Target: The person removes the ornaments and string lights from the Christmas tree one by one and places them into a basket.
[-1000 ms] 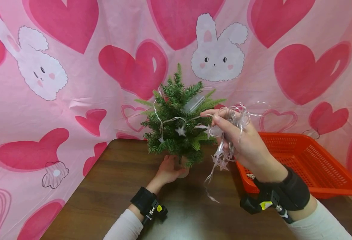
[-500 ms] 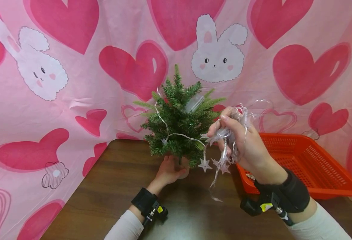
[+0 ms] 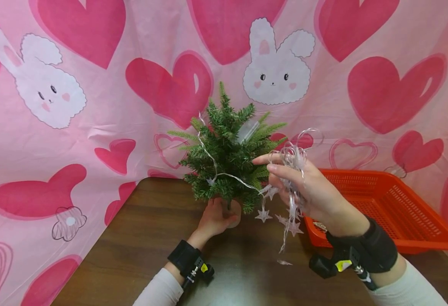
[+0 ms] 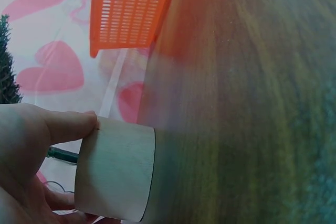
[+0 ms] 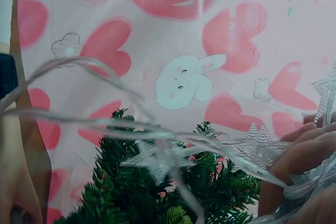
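A small artificial Christmas tree (image 3: 225, 146) stands on the table on a round pale base (image 4: 118, 169). My left hand (image 3: 213, 219) grips that base, thumb on one side and fingers on the other. Bunched in my right hand (image 3: 315, 193) is a clear star string light (image 3: 293, 208), its stars and wire loops dangling below the fingers. From the bundle one strand crosses the tree's front and climbs its left side, with a star (image 3: 210, 181) among the lower branches. A clear battery box (image 3: 248, 131) rests in the upper branches. My right index finger points toward the tree's right side.
An orange plastic basket (image 3: 403, 245) stands on the right of the brown wooden table (image 3: 143, 255), with small items at its near left corner. Behind hangs a pink cloth (image 3: 105, 97) printed with hearts and rabbits.
The strand across the tree's front has dropped lower, and a star that lay against the branches now hangs beside the right hand. The right index finger curled, then stretched out again. My left hand stays put.
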`<state>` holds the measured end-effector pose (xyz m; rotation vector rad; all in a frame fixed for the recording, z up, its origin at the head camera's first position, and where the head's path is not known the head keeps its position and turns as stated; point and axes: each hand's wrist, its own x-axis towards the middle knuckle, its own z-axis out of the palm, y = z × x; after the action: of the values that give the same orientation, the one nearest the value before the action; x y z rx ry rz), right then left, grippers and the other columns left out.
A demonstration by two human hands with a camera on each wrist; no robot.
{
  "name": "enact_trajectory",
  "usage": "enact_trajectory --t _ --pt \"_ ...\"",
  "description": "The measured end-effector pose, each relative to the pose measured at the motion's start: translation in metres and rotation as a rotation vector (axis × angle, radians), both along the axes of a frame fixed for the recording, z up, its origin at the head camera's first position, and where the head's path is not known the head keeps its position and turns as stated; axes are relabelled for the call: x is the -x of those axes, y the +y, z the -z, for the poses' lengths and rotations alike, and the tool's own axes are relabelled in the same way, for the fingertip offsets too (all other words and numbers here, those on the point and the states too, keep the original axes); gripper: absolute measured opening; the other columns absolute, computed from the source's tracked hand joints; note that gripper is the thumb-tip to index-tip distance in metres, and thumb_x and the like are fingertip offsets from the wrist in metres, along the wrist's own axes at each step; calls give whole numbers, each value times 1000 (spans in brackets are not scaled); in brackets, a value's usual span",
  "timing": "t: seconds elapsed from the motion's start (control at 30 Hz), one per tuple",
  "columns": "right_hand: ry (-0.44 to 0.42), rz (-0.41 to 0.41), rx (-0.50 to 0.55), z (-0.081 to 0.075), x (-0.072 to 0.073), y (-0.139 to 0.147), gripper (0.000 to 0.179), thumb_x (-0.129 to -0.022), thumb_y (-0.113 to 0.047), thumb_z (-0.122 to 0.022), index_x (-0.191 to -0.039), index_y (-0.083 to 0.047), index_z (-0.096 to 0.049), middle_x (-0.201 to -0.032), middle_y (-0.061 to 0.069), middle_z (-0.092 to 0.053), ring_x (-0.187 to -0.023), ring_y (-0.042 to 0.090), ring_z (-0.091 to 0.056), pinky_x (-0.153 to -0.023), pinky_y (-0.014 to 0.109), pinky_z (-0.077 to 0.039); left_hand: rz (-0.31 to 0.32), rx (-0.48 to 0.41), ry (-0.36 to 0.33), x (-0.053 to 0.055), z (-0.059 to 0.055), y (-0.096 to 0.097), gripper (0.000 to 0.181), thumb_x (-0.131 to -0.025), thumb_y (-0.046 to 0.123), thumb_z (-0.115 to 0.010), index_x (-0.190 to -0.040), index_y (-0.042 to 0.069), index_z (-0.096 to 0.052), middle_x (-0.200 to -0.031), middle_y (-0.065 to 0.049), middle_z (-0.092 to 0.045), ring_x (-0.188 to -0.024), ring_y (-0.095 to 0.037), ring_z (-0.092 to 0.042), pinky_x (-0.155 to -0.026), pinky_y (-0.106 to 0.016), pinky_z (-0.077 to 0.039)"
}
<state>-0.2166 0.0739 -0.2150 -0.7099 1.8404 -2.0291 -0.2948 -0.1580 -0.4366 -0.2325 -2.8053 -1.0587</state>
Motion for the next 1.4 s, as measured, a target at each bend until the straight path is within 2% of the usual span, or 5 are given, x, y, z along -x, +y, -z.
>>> enact_trajectory --t 0.17,0.37,0.7,1.0,1.4 --pt "-92 8 -140 0 3 2 33 -97 -25 -63 -127 -11 -63 -88 -7 -62 -51 3 -48 -46 15 -43 2 -6 -7 1 0 0 69 -82 38 -78 -127 -6 -50 -122 -23 -53 -113 -39 -55 -95 -51 -48" --pt "-61 -50 -316 6 6 2 38 -95 -29 -65 -128 -10 -62 -56 -5 -42 -42 12 -34 -38 21 -34 0 -23 27 2 1 -1 70 -80 40 -79 -127 -4 -50 -119 -23 -57 -113 -38 -57 -94 -51 -48" --pt "-6 -249 -384 17 11 -2 37 -96 -19 -61 -126 3 -60 -54 -5 -35 -40 12 -26 -36 25 -27 44 -34 78 2 1 -1 51 -82 37 -77 -119 7 -59 -107 -15 -63 -109 -39 -57 -88 -52 -48" --pt "4 -164 -372 20 10 -4 12 -92 -21 -68 -91 -10 -64 -52 -7 -38 -42 8 -34 -37 26 -27 45 -14 105 1 4 -2 54 -82 40 -75 -118 3 -59 -105 -19 -67 -108 -42 -60 -89 -53 -49" --pt "40 30 -255 15 8 -6 14 -95 -24 -65 -87 -13 -62 -74 -2 -58 -54 11 -46 -44 27 -42 283 -259 90 17 4 -18 64 -80 13 -76 -137 5 -47 -122 -14 -61 -111 -27 -57 -96 -40 -44"
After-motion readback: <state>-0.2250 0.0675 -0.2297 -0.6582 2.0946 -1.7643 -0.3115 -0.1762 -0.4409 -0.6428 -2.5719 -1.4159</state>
